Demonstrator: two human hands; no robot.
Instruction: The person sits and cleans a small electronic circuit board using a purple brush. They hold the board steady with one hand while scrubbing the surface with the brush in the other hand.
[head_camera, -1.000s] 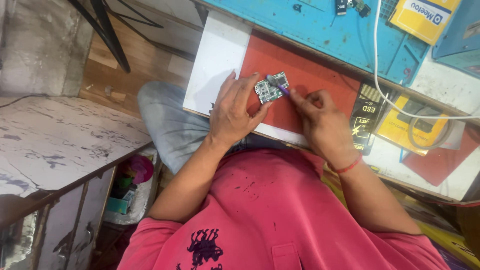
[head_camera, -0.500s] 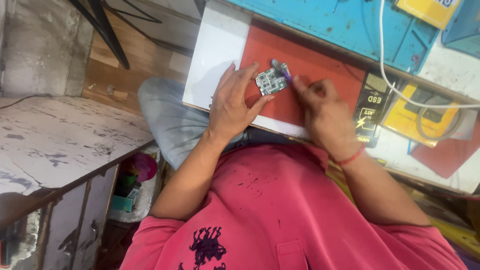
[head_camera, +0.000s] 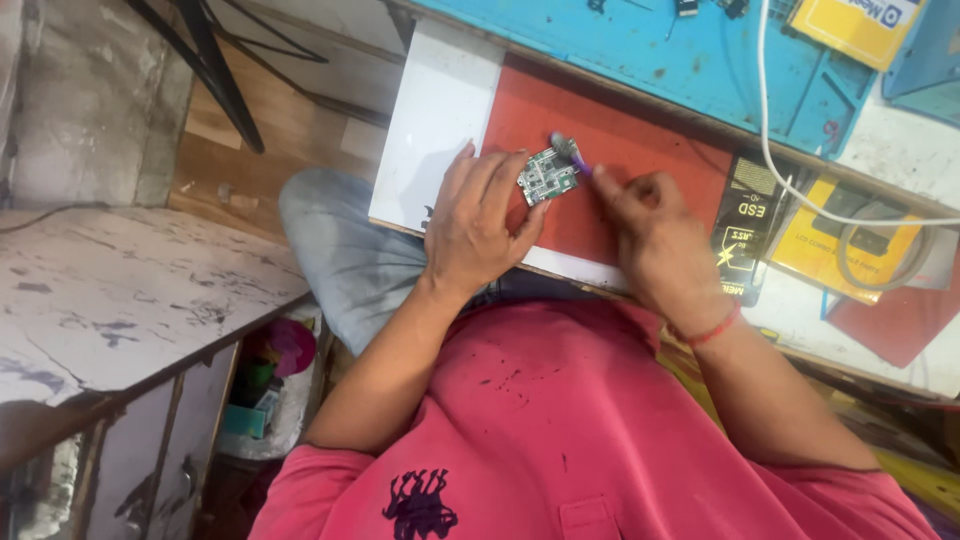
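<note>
A small green circuit board (head_camera: 547, 177) lies on a red mat (head_camera: 640, 150) on the workbench. My left hand (head_camera: 480, 225) rests flat beside it, fingertips pinning the board's left edge. My right hand (head_camera: 650, 235) grips a purple-handled brush (head_camera: 572, 153) whose tip touches the board's upper right corner. A red thread band circles my right wrist.
A white sheet (head_camera: 435, 120) lies under the red mat. A blue work mat (head_camera: 700, 60) sits behind. A black packet (head_camera: 745, 225), a yellow box (head_camera: 850, 240) with a coiled ring and a white cable (head_camera: 800, 170) lie to the right. A worn grey table (head_camera: 120, 300) stands on the left.
The view has shifted slightly. My right hand has moved the brush a little across the board's upper edge; my left hand stays pressed on the board.
</note>
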